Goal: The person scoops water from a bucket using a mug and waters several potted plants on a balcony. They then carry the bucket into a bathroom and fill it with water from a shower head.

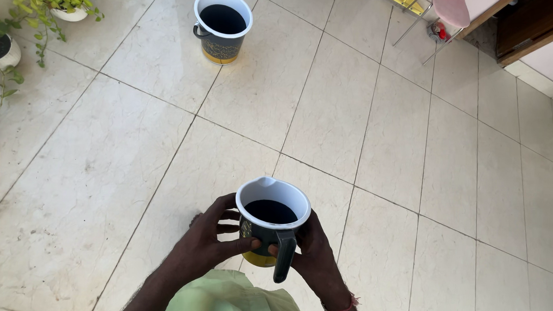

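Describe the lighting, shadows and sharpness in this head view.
Head view: bright, even daylight on the glossy floor tiles, soft sheen, no harsh glare; faint shadow beneath the hands. The jug, held by the left hand and right hand, is sharp, as is the bucket. Wide-angle lens bends the tile lines near the edges.

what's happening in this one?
A person stands on a tiled floor holding a dark jug with a white rim in both hands: left hand wrapped around its side, right hand by the handle. A matching jug sits on the floor ahead, potted plants off to the left.
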